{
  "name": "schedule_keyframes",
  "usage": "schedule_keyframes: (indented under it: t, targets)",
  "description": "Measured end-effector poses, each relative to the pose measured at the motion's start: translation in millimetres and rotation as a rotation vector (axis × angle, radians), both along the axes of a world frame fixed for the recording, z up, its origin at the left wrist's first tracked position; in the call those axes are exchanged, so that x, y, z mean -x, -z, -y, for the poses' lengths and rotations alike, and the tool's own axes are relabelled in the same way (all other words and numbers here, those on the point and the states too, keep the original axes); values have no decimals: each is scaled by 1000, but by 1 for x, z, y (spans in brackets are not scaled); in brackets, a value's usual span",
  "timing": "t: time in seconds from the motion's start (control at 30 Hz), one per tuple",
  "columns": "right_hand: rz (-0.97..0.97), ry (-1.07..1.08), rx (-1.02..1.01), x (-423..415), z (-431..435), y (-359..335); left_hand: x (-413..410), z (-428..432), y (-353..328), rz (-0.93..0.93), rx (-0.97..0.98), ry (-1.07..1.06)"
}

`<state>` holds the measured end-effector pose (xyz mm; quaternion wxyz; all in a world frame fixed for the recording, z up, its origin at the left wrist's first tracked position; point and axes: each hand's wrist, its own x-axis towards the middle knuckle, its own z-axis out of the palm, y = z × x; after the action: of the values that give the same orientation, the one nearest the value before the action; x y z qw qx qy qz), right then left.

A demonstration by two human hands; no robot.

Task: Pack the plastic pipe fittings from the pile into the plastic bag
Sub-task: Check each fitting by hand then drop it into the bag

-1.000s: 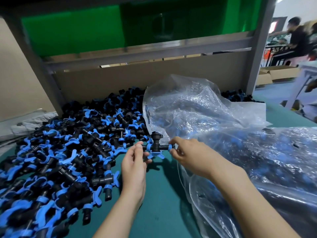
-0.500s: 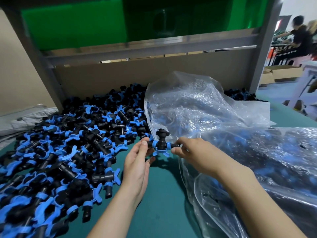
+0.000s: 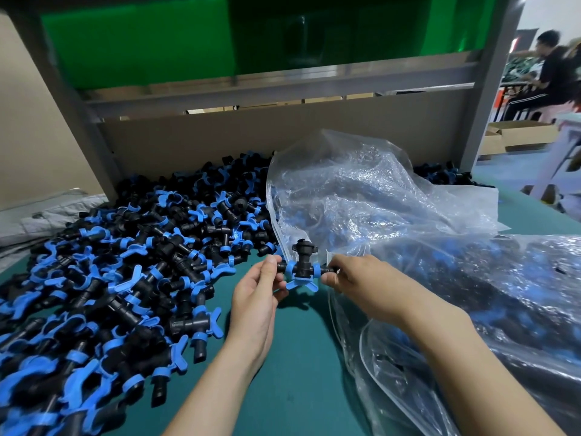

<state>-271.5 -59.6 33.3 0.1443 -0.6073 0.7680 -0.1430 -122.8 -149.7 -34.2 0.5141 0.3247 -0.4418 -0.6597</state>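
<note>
One black-and-blue fitting point(image 3: 302, 269) was pinched at its two ends by the left hand point(image 3: 256, 303) and the right hand point(image 3: 361, 284), over the green table point(image 3: 298, 372), beside the clear bag point(image 3: 377, 199), through which packed fittings point(image 3: 518, 294) were seen, the pile point(image 3: 125, 278) being noted leftward.

The pile of fittings point(image 3: 125, 278) lies on the left half of the desk point(image 3: 298, 357) and reaches back to a cardboard panel point(image 3: 251, 136), which stands behind it under a frame rail point(image 3: 283, 86). The plastic bag point(image 3: 377, 199) lies on the right half, its near edge just beside the pile, with packed fittings point(image 3: 518, 309) inside it toward the right. Between pile and bag, one fitting point(image 3: 301, 269) is held above the desk. The left hand point(image 3: 254, 303) pinches its left end and the right hand point(image 3: 361, 281) pinches its right end. Far behind on the right, past the frame post point(image 3: 484, 89), a person point(image 3: 553, 67) sits near cardboard boxes point(image 3: 518, 133) on the floor.
</note>
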Motion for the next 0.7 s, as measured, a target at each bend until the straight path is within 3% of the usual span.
schedule_keyframes:
  t: [0.7]
  targets:
    - [-29, 4, 29, 4, 1, 4, -1, -5, -4, 59, 53, 12]
